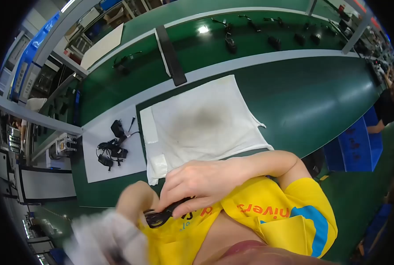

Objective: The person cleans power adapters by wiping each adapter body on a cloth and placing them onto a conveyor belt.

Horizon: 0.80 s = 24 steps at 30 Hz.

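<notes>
My right hand (190,183) reaches across my chest, its fingers closed round a coiled black cable (163,216). The coil hangs in front of my yellow shirt. Bare skin of my left hand or wrist (137,196) shows just left of the coil, and its fingers cannot be made out. A white, cloth-like shape (106,238) beside it is smeared by motion; whether it is a glove or a loose cloth I cannot tell. Beyond my hands, a white cloth (236,104) with a dark smudge lies on the green table (307,97).
Black power adapters with cables (113,150) lie on a white board (93,170) at the left. A black bar (172,59) spans the table's raised back edge. More adapters (274,42) lie on the surface beyond. At the right, a person's arm (376,128) meets a blue bin (354,148).
</notes>
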Each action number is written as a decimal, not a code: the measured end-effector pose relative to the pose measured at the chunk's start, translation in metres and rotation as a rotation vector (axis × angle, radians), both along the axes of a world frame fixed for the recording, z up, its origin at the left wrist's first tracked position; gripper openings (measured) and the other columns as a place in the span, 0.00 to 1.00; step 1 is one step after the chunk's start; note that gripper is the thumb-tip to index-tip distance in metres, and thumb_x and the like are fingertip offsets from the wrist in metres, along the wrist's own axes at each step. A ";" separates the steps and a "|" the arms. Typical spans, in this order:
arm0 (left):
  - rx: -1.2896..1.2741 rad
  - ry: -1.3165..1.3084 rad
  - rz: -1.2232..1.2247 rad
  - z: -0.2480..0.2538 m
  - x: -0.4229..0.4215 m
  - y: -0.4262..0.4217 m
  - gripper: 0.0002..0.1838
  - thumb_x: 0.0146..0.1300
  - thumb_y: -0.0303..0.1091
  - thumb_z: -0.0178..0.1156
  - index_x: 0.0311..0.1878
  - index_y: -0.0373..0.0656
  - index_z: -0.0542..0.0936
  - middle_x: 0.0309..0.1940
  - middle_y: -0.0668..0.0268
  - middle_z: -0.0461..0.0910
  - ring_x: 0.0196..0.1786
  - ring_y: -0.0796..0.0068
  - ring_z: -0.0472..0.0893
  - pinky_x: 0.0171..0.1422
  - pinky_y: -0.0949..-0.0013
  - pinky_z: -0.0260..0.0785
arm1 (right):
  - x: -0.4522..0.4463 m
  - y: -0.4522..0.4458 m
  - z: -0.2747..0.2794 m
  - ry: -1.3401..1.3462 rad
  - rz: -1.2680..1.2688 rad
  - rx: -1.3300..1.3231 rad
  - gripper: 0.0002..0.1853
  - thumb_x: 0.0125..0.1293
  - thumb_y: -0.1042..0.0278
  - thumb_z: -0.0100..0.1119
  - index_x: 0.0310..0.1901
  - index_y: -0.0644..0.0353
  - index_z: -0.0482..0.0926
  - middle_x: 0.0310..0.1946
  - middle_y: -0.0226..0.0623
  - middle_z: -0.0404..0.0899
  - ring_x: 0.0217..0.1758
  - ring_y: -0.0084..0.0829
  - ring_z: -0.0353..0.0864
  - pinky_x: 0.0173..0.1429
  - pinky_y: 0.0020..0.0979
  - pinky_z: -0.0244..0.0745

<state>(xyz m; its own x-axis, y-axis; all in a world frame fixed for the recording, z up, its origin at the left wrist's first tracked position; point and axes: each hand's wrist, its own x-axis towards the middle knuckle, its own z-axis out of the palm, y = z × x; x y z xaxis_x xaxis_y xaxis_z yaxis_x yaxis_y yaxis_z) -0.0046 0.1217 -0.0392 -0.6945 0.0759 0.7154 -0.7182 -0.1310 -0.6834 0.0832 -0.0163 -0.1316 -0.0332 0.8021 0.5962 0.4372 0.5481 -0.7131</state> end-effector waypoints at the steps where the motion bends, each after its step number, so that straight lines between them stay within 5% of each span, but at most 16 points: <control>1: 0.002 0.059 -0.046 0.000 -0.004 0.000 0.04 0.60 0.30 0.58 0.36 0.41 0.77 0.35 0.61 0.80 0.32 0.77 0.78 0.34 0.77 0.70 | 0.000 0.001 0.001 0.016 -0.002 0.002 0.18 0.63 0.62 0.57 0.51 0.62 0.75 0.42 0.41 0.79 0.44 0.41 0.76 0.49 0.34 0.72; 3: -0.230 0.554 -0.390 0.002 -0.024 0.043 0.08 0.58 0.30 0.59 0.40 0.40 0.74 0.37 0.64 0.77 0.31 0.77 0.75 0.35 0.76 0.69 | 0.004 0.000 0.002 0.083 0.028 -0.032 0.19 0.63 0.60 0.58 0.52 0.63 0.74 0.44 0.41 0.78 0.47 0.39 0.76 0.50 0.33 0.72; 4: -0.453 1.021 -0.739 0.004 -0.036 0.072 0.13 0.56 0.30 0.59 0.44 0.40 0.71 0.39 0.67 0.74 0.31 0.77 0.73 0.36 0.75 0.68 | 0.007 -0.001 0.001 0.026 -0.055 0.041 0.29 0.59 0.63 0.63 0.60 0.61 0.66 0.52 0.43 0.73 0.50 0.37 0.75 0.49 0.32 0.73; 6: -0.694 1.455 -1.080 -0.005 -0.033 0.072 0.18 0.54 0.30 0.60 0.47 0.40 0.68 0.41 0.69 0.71 0.31 0.77 0.70 0.37 0.74 0.67 | 0.010 -0.005 0.007 0.139 -0.217 0.042 0.35 0.57 0.65 0.65 0.64 0.60 0.60 0.55 0.44 0.70 0.51 0.37 0.75 0.49 0.32 0.73; 8: -0.703 1.260 0.386 -0.031 0.029 0.016 0.24 0.50 0.37 0.62 0.50 0.39 0.70 0.42 0.59 0.72 0.40 0.70 0.73 0.46 0.70 0.66 | 0.024 -0.010 0.016 0.201 -0.474 0.049 0.47 0.52 0.70 0.69 0.69 0.58 0.48 0.60 0.44 0.65 0.52 0.35 0.75 0.48 0.31 0.74; 9: -0.518 1.495 0.441 -0.034 0.033 0.019 0.28 0.48 0.35 0.63 0.53 0.39 0.67 0.44 0.58 0.72 0.42 0.69 0.73 0.48 0.70 0.66 | 0.034 -0.014 0.018 0.158 -0.565 0.050 0.52 0.50 0.72 0.70 0.70 0.57 0.43 0.61 0.44 0.63 0.52 0.35 0.74 0.47 0.30 0.74; 11: -0.005 1.886 0.649 -0.041 0.040 0.023 0.37 0.42 0.31 0.63 0.59 0.40 0.62 0.48 0.56 0.72 0.46 0.69 0.75 0.53 0.69 0.65 | 0.052 -0.012 0.012 0.070 -0.522 0.137 0.46 0.50 0.72 0.70 0.69 0.52 0.53 0.59 0.43 0.65 0.51 0.34 0.74 0.45 0.27 0.74; 12: 0.127 2.304 0.166 -0.042 0.055 0.028 0.44 0.41 0.24 0.61 0.66 0.41 0.53 0.48 0.58 0.73 0.47 0.72 0.75 0.54 0.73 0.65 | 0.060 -0.014 0.015 0.060 -0.481 0.125 0.46 0.50 0.72 0.70 0.69 0.52 0.53 0.59 0.43 0.65 0.51 0.34 0.74 0.45 0.27 0.74; 14: 0.346 2.342 -0.066 -0.067 0.080 0.044 0.49 0.41 0.22 0.60 0.68 0.42 0.45 0.48 0.58 0.72 0.50 0.72 0.74 0.59 0.73 0.63 | 0.072 -0.014 0.024 -0.204 -0.507 -0.266 0.37 0.48 0.74 0.70 0.62 0.50 0.67 0.58 0.42 0.66 0.51 0.32 0.74 0.42 0.25 0.74; 17: 0.513 2.285 0.214 -0.089 0.095 0.047 0.49 0.42 0.24 0.60 0.69 0.43 0.45 0.53 0.55 0.69 0.56 0.66 0.72 0.62 0.70 0.61 | 0.096 0.000 0.012 -0.084 -0.528 -0.370 0.26 0.47 0.75 0.69 0.51 0.52 0.77 0.55 0.40 0.69 0.48 0.32 0.76 0.40 0.25 0.74; 19: 0.516 2.289 0.058 -0.120 0.111 0.053 0.50 0.43 0.27 0.65 0.69 0.42 0.46 0.51 0.56 0.69 0.54 0.64 0.73 0.61 0.70 0.62 | 0.111 0.006 0.018 -0.084 -0.501 -0.465 0.22 0.48 0.75 0.68 0.48 0.56 0.78 0.49 0.38 0.74 0.44 0.31 0.77 0.39 0.25 0.75; 21: 0.147 2.107 0.153 -0.136 0.117 0.052 0.51 0.43 0.33 0.71 0.68 0.40 0.49 0.49 0.56 0.69 0.52 0.63 0.72 0.60 0.67 0.63 | 0.129 0.012 0.017 -0.311 -0.654 -0.501 0.20 0.49 0.74 0.67 0.47 0.58 0.77 0.44 0.36 0.77 0.40 0.30 0.78 0.38 0.25 0.74; 23: -0.030 1.875 0.569 -0.136 0.115 0.058 0.50 0.43 0.38 0.73 0.66 0.39 0.52 0.48 0.55 0.68 0.51 0.64 0.72 0.60 0.65 0.64 | 0.161 0.022 0.009 -0.373 -0.901 -0.257 0.19 0.51 0.72 0.66 0.47 0.60 0.77 0.36 0.35 0.78 0.35 0.29 0.78 0.36 0.25 0.72; 24: -0.079 1.885 0.549 -0.144 0.114 0.063 0.50 0.44 0.38 0.73 0.66 0.39 0.52 0.48 0.55 0.68 0.51 0.63 0.72 0.60 0.64 0.64 | 0.182 0.026 0.007 -0.357 -1.016 -0.183 0.20 0.52 0.67 0.67 0.47 0.60 0.76 0.33 0.35 0.77 0.33 0.30 0.77 0.35 0.26 0.70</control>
<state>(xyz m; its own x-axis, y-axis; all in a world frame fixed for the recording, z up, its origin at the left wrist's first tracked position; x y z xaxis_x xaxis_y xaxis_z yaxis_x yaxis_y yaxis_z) 0.1095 0.1852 -0.1834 0.8642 0.2171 0.4539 -0.2798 -0.5422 0.7923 0.2649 0.0100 -0.1244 0.5472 0.6282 0.5530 0.8238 -0.2873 -0.4888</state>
